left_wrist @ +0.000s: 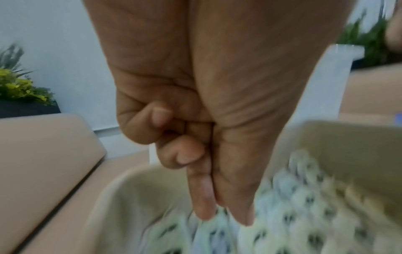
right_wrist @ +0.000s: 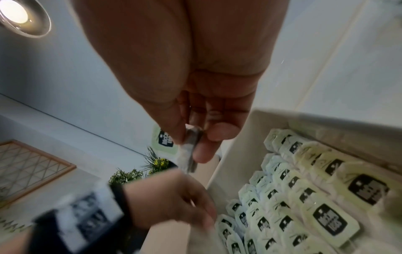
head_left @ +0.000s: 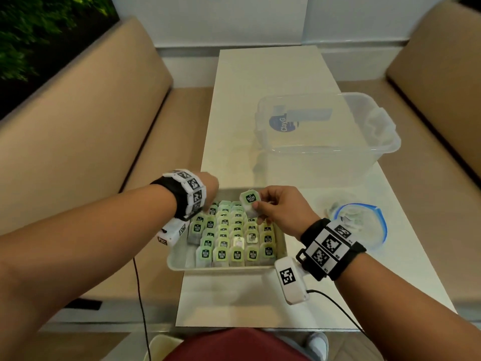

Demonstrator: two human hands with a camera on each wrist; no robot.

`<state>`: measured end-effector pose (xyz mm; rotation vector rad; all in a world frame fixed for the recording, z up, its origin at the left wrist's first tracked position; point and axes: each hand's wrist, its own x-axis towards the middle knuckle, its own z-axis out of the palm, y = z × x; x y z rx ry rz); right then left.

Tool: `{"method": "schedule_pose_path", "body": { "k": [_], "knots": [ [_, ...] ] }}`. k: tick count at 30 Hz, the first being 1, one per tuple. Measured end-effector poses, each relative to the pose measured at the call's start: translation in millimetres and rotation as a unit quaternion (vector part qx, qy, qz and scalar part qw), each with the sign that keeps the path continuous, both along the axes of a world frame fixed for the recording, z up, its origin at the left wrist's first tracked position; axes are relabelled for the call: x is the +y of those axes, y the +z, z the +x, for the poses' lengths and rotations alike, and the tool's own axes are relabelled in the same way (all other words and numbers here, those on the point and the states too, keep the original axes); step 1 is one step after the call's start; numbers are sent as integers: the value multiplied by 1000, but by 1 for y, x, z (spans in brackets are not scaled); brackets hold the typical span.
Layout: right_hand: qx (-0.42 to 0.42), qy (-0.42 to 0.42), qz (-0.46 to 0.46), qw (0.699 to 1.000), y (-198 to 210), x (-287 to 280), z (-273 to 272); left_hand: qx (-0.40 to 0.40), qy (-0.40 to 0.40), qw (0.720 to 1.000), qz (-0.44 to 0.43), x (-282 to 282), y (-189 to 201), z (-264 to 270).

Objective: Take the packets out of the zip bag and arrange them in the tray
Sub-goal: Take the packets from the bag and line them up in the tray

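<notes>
While the right hand (head_left: 281,209) pinches one small pale green tea packet (head_left: 250,201) above the shallow cream rectangular tray (head_left: 221,268), the left hand (head_left: 208,188) reaches into the tray's far left corner.
The left index finger and thumb point down at the packet rows (head_left: 231,235), other fingers curled, holding nothing. The clear blue-edged zip bag (head_left: 364,222) lies on the white surface (head_left: 260,74), right of the tray.

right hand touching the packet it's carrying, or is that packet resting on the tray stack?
Touching. Right wrist view shows the right hand pinching the packet between thumb and fingers; head view shows it held above the tray.
</notes>
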<state>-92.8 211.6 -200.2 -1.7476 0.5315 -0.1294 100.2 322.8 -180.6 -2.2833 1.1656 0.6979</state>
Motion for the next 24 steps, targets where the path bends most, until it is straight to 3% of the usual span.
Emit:
{"method": "schedule_pose_path", "body": {
  "k": [4, 7, 13, 17, 20, 24],
  "knots": [
    [10, 12, 0, 1000, -2, 5, 9, 83, -19, 985, -149, 6, 36, 4],
    [8, 29, 5, 1000, -1, 9, 16, 168, -7, 964, -207, 9, 67, -2],
    [-19, 46, 29, 998, 6, 14, 23, 74, -67, 967, -236, 4, 69, -23],
    [-13, 31, 18, 999, 5, 11, 23, 25, -78, 970, -230, 7, 72, -24],
    [8, 5, -122, 992, -3, -2, 21, -31, -59, 979, -193, 16, 66, -20],
    [88, -18, -264, 960, -13, -21, 13, -40, -52, 998, -10, 30, 38, -20]
  ]
}}
